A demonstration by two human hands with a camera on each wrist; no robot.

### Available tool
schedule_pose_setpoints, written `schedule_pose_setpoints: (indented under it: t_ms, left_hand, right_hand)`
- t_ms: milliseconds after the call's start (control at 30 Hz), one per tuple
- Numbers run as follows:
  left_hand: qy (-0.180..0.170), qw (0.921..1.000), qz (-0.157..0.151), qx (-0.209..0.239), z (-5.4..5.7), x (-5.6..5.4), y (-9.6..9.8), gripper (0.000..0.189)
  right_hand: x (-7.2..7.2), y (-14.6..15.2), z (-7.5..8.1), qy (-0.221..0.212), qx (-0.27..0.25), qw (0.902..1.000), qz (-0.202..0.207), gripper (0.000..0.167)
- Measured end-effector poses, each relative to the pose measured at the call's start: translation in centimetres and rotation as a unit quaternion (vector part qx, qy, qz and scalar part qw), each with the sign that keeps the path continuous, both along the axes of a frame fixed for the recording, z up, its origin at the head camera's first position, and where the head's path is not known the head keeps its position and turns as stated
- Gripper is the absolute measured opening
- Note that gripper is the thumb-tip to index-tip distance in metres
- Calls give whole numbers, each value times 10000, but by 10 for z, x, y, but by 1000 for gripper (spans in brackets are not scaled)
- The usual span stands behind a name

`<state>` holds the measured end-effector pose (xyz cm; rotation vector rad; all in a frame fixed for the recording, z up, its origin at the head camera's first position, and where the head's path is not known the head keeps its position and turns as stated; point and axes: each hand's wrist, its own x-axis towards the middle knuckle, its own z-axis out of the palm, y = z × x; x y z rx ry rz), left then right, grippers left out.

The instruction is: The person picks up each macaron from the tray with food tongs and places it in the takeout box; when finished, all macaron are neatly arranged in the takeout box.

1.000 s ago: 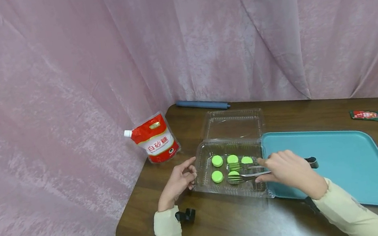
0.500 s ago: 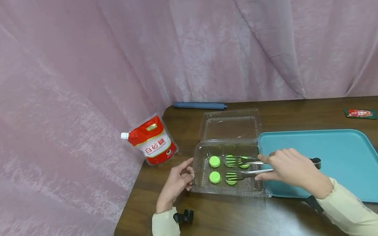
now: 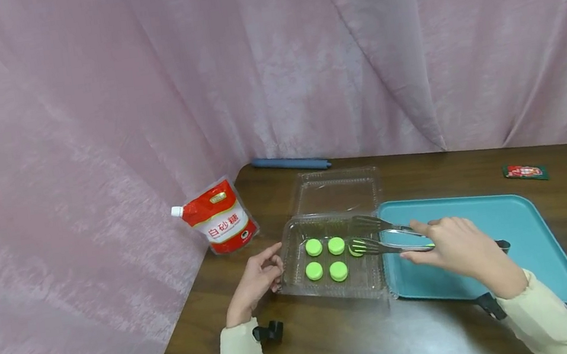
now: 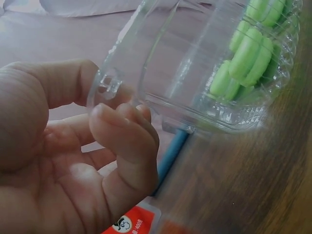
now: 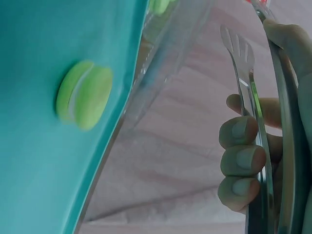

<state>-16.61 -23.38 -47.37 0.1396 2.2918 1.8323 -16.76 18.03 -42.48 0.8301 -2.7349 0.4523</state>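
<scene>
In the head view my left hand (image 3: 256,279) pinches the left rim of a clear hinged plastic container (image 3: 298,288), whose lid (image 3: 339,190) lies folded back. The left wrist view shows thumb and fingers at its edge tab (image 4: 109,83). Several green macarons (image 3: 314,248) sit inside. My right hand (image 3: 462,246) holds metal tongs (image 3: 395,247) over the container's right side. The tongs' forked ends are spread with nothing visible between them, the lower one overlapping the rightmost macaron. Another green macaron (image 5: 85,95) lies on the blue tray in the right wrist view, hidden in the head view.
The blue tray (image 3: 519,253) adjoins the container's right side. A red and white sugar pouch (image 3: 224,217) stands at the left table edge. A blue rod (image 3: 289,164) lies at the back, a small red-green packet (image 3: 525,171) at back right. Pink curtain (image 3: 301,67) hangs behind.
My right hand has drawn the tongs to the right, from over the middle macarons to the container's right side. The left hand keeps its hold on the rim. The head view has shifted slightly.
</scene>
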Motion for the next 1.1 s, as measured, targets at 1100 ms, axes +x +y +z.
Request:
schedule_pose_setpoints:
  t_ms: [1100]
  left_hand:
    - [118,9999,113,46,4,3,5,55]
  right_hand:
    - [32,83,-20,352,16,9935,-1081,65]
